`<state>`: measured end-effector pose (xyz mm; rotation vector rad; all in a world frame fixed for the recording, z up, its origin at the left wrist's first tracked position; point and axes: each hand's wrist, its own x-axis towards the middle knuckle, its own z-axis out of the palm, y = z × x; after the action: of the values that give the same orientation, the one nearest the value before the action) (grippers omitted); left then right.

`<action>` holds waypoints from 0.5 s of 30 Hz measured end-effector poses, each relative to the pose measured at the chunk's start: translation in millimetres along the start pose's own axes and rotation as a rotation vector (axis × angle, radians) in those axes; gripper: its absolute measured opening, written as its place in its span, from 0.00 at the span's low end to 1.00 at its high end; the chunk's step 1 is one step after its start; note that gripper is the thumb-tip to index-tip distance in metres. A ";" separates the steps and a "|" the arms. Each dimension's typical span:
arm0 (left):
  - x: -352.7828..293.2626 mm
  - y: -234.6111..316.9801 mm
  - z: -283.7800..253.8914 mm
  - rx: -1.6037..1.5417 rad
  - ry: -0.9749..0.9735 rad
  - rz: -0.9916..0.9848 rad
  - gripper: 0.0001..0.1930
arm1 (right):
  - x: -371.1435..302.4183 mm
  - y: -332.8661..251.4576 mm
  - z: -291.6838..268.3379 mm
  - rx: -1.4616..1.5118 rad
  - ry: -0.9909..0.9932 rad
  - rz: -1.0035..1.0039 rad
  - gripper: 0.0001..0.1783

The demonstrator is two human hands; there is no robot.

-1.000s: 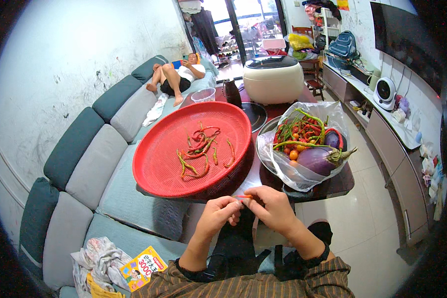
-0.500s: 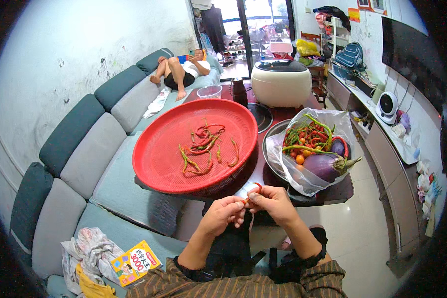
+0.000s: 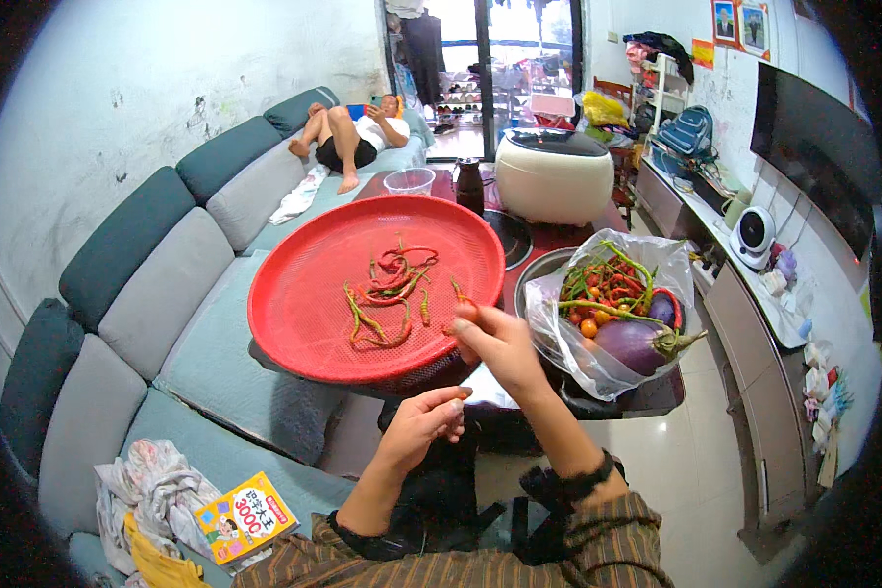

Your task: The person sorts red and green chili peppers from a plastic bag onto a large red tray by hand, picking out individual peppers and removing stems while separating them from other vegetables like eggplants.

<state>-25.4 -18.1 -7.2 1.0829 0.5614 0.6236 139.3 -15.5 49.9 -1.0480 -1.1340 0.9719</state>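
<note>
My right hand (image 3: pixel 501 349) reaches over the right rim of a round red mesh basket (image 3: pixel 304 299), fingers closed on a red chili pepper (image 3: pixel 465 297). The hand hides much of that pepper, and another pepper lying at this spot may be partly covered too. Several red and green chili peppers (image 3: pixel 394 284) lie in a loose heap in the basket. My left hand (image 3: pixel 423 427) is below the basket's near edge, fingers loosely bent and apart, with nothing visible in them.
Right of the basket, a clear plastic bag (image 3: pixel 598 377) in a metal basin holds chilies, small tomatoes and a purple eggplant (image 3: pixel 637 345). A cream rounded appliance (image 3: pixel 555 181), dark jug (image 3: pixel 469 186) and clear tub (image 3: pixel 409 181) stand behind. Another person (image 3: pixel 358 147) lies on the sofa (image 3: pixel 157 284).
My hands, together around a red chili pepper before, have separated. The right one has moved up and left over the basket's edge; the left one has dropped slightly lower.
</note>
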 end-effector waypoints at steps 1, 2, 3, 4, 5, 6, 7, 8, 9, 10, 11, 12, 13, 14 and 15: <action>2.2 -0.5 3.3 0.009 -0.010 -0.007 0.15 | 19.6 17.9 2.3 -0.173 0.057 -0.130 0.23; 7.9 -1.8 9.4 0.070 0.017 -0.003 0.16 | 36.4 35.5 -2.5 -0.357 0.128 -0.258 0.27; 12.9 -1.5 11.3 0.129 0.055 0.011 0.16 | 40.0 30.5 0.5 -0.505 0.143 -0.243 0.32; 15.7 -0.1 13.4 0.135 0.036 0.011 0.16 | 35.5 22.3 -0.9 -0.715 0.178 -0.207 0.31; 16.8 1.4 16.1 0.186 0.076 0.042 0.15 | 31.4 21.1 -2.0 -0.756 0.207 -0.271 0.30; 19.4 0.6 19.5 0.228 0.108 0.074 0.15 | 22.8 22.6 -4.4 -0.808 0.238 -0.332 0.30; 26.2 -2.8 18.7 0.338 0.133 0.153 0.14 | 13.9 22.5 -7.4 -0.779 0.230 -0.407 0.27; 29.7 -5.1 15.0 0.384 0.179 0.217 0.14 | 1.1 17.6 -4.7 -0.724 0.154 -0.447 0.24; 37.7 -7.8 15.1 0.606 0.194 0.416 0.15 | -14.3 9.6 -5.6 -0.716 0.098 -0.462 0.21; 47.4 -11.3 14.3 0.819 0.210 0.624 0.15 | -28.9 8.5 -9.3 -0.699 0.037 -0.482 0.18; 55.3 -14.6 8.7 1.003 0.214 0.590 0.15 | -43.7 1.9 -9.9 -0.643 -0.057 -0.467 0.17; 63.0 -15.9 20.9 0.785 0.234 0.724 0.15 | -59.7 -14.8 -13.0 -0.650 -0.140 -0.460 0.14; 74.1 -17.4 25.3 0.958 0.272 0.685 0.15 | -73.7 -30.1 -18.8 -0.656 -0.150 -0.411 0.13; 86.1 -20.3 28.1 1.131 0.307 0.643 0.16 | -86.6 -44.2 -26.2 -0.661 -0.156 -0.362 0.12; 93.4 -25.3 26.1 1.208 0.314 0.667 0.16 | -92.0 -55.9 -35.9 -0.694 -0.102 -0.402 0.11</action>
<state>62.8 23.0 -31.7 2.3886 0.8882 1.0828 163.6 -122.1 80.3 -1.2444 -1.7506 0.3044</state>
